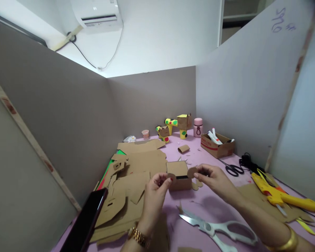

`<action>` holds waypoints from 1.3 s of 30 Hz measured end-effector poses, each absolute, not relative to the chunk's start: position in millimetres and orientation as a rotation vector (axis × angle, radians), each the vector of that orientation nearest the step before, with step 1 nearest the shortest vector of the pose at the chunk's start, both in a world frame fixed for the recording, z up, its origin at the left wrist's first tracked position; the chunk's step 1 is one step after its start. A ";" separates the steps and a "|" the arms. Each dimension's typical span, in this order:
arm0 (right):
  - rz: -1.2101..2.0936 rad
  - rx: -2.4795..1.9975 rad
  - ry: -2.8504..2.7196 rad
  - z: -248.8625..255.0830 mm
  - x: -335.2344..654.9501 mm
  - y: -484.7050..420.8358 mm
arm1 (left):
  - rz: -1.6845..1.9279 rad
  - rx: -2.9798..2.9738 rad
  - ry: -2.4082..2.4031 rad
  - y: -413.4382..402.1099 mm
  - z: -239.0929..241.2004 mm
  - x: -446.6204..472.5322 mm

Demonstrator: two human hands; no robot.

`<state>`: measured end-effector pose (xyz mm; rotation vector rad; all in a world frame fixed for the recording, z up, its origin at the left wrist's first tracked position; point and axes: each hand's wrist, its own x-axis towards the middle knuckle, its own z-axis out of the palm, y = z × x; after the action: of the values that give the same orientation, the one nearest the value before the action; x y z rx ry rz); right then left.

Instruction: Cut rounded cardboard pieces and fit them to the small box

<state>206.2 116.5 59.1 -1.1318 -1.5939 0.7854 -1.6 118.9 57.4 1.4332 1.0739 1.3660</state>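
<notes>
A small brown cardboard box (179,175) stands on the pink table (199,206) in front of me. My left hand (154,194) pinches a small round cardboard disc against the box's left side. My right hand (212,178) pinches a second round cardboard disc (191,172) at the box's right side. Two more small cardboard cut-outs lie just right of the box, under my right hand. A gold watch is on my left wrist and a gold bangle on my right.
Large steel scissors (215,227) lie near me. A yellow glue gun (280,196) and black scissors (232,169) are at right. Cardboard sheets (136,168) and a black phone (85,220) lie left. A marker box (217,145), a pink bottle and yellow paper figures stand at the back.
</notes>
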 end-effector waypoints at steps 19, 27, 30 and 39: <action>0.623 -1.181 -1.757 41.6 201.6 141.2 | 1.284 1.708 1.056 151.1 39.9 -3.4; 0.615 -1.203 -1.754 39.9 199.9 139.4 | 1.298 1.785 1.134 149.5 37.3 -1.7; 0.607 -1.214 -1.743 38.2 199.6 139.5 | 1.311 1.812 1.151 149.4 37.5 0.3; 0.572 -1.200 -1.702 33.5 198.0 140.1 | 1.362 1.849 1.184 150.8 29.7 1.5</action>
<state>198.0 140.1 33.5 -1.1996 -1.7024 0.5718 1.5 150.8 29.7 1.8488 1.1836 1.3621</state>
